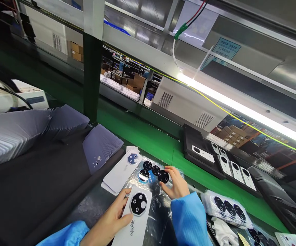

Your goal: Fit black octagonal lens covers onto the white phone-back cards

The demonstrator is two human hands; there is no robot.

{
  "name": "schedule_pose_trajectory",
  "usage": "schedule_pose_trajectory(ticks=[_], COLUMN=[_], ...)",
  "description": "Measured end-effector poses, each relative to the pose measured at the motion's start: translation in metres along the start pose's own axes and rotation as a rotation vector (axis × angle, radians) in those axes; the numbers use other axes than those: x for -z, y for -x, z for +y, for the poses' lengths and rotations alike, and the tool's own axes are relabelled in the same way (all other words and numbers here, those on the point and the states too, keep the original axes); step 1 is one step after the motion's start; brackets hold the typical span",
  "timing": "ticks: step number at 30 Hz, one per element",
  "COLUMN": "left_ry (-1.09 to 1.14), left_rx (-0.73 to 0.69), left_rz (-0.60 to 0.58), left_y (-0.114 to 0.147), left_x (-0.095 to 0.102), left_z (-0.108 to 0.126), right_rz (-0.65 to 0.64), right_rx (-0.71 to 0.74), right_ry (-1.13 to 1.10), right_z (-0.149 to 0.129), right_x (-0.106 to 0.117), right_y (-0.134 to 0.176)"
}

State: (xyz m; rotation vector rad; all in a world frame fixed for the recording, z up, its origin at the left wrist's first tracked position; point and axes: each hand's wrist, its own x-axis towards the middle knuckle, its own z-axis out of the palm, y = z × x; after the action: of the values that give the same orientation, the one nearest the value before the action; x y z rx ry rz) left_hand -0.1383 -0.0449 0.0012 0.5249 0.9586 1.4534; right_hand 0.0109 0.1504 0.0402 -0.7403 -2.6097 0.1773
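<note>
A white phone back cover [139,225] with a black octagonal camera plate near its top is gripped by my left hand [112,218], thumb across its face. To the right, the thumb and fingers of my right hand [175,182] close around the edges of a black camera lens plate [163,176]. Beneath it lies clear plastic film [135,179] with several similar black lens plates [147,165] on it. Just left of the film, more white phone back covers [119,172] are stacked, the top one showing a bluish camera plate.
Bluish-grey panels [103,147] stand in rows on black cloth [35,191] at left. A black tray [201,162] with several white covers sits on the green belt [168,150]. Bagged lens plates [225,208] and a white cloth [223,232] lie at right. A lit tube [240,107] hangs above.
</note>
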Motion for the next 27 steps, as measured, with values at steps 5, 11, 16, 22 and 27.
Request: schedule_pose_trajectory(ticks=[5, 11, 16, 22, 27], left_ry=[-0.079, -0.148, -0.148, -0.153, -0.173], left_rx=[0.028, 0.056, 0.050, 0.045, 0.053], left_rz=[-0.095, -0.238, -0.291, -0.277, -0.246], left_y=[-0.010, -0.039, -0.067, -0.085, -0.089], left_x=[-0.019, -0.048, -0.068, -0.077, -0.074], left_z=[0.008, 0.001, -0.017, -0.033, -0.038], right_rz=[0.179, 0.237, 0.505, 0.596, 0.605], right_rx=[-0.060, -0.076, -0.216, -0.259, -0.299], right_ry=[-0.039, -0.041, -0.105, -0.096, -0.025], right_z=[0.000, 0.015, 0.033, 0.050, 0.051], right_x=[0.036, 0.050, 0.025, -0.003, -0.013], right_y=[0.046, 0.111, 0.138, 0.146, 0.150])
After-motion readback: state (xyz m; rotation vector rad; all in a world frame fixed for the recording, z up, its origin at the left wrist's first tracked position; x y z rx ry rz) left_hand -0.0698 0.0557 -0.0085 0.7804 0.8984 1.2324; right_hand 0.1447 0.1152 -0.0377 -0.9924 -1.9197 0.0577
